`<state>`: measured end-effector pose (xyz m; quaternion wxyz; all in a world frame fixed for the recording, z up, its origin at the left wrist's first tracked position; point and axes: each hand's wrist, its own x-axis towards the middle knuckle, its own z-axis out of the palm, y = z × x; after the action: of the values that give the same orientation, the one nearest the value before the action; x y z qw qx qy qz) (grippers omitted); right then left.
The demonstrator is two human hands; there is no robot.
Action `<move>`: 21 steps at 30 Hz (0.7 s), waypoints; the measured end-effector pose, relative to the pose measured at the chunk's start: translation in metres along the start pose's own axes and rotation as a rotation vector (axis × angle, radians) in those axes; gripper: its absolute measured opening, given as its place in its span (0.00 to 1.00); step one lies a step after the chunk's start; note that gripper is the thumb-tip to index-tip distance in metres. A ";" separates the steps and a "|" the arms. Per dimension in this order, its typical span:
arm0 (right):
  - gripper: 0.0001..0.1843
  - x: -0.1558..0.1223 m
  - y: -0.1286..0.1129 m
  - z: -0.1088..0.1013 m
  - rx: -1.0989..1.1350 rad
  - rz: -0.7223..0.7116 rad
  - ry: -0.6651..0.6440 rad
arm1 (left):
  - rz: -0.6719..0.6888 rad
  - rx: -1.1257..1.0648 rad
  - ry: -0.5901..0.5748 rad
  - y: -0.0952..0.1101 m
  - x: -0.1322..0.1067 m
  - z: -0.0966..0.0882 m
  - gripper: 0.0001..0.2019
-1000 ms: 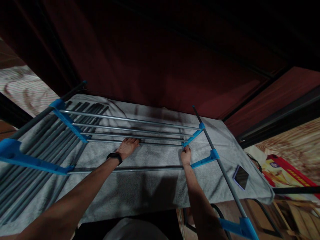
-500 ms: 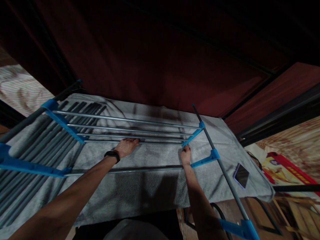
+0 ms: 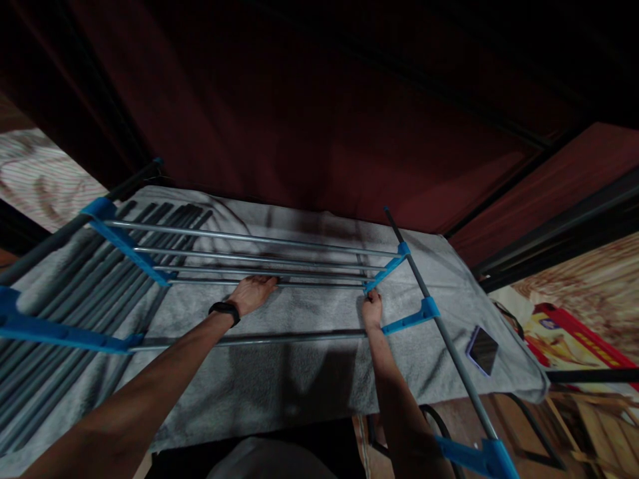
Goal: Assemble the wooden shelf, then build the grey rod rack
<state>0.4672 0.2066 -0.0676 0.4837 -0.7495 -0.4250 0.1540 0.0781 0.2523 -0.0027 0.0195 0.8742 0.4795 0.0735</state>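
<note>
A rack of grey metal tubes and blue plastic brackets lies across the grey cloth. Wearing a black wristband, my left hand is closed on the front metal tube of the tier with several tubes; its fingertips are partly hidden. My right hand pinches the near end of the right blue bracket, where that tube meets it. Closer to me, a single tube runs between another right bracket and the left bracket, passing under both forearms. A long side pole joins the right brackets.
Several loose grey tubes lie side by side on the left of the grey cloth. A phone rests at the right. Beyond the edge are a red and yellow box and a wooden stool. Dark red curtain hangs behind.
My right hand has shifted very slightly at the bracket's end. The left hand and the rack look the same.
</note>
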 end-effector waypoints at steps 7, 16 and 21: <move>0.26 0.001 0.001 0.000 0.021 0.015 -0.017 | 0.007 0.016 -0.008 0.000 0.000 0.000 0.16; 0.27 -0.001 -0.002 0.000 0.016 0.022 -0.005 | -0.008 0.003 -0.025 -0.002 0.001 0.002 0.18; 0.27 -0.001 -0.003 0.000 0.003 0.018 0.006 | -0.006 -0.007 -0.037 -0.003 0.002 0.003 0.19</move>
<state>0.4654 0.2063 -0.0651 0.4846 -0.7530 -0.4165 0.1567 0.0768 0.2558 -0.0056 0.0318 0.8739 0.4815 0.0588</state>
